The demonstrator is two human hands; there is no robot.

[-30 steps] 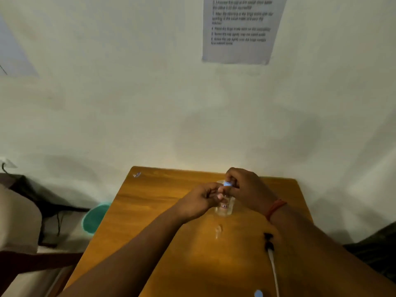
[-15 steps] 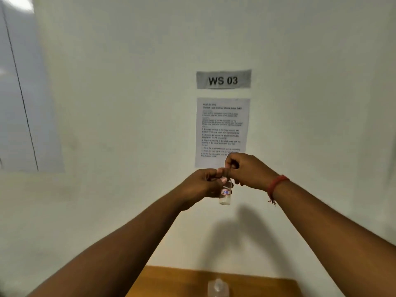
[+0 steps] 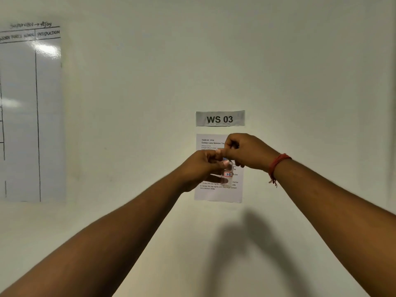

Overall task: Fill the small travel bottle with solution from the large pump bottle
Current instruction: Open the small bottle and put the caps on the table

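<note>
I hold a small clear travel bottle [image 3: 228, 175] up in front of the wall, at arm's length. It carries a little red-edged label. My left hand [image 3: 200, 169] grips its body from the left. My right hand [image 3: 246, 152] pinches its blue cap [image 3: 225, 159] from above, fingers curled over the top. The large pump bottle is out of view.
Behind my hands a printed instruction sheet [image 3: 216, 194] is taped to the white wall, under a grey "WS 03" sign [image 3: 220, 118]. A whiteboard [image 3: 30, 116] with ruled columns hangs at the left. The table is below the frame.
My head has tilted up, so the table and the large bottle dropped out of view. Both hands lifted the small bottle from the tabletop and keep the same hold.
</note>
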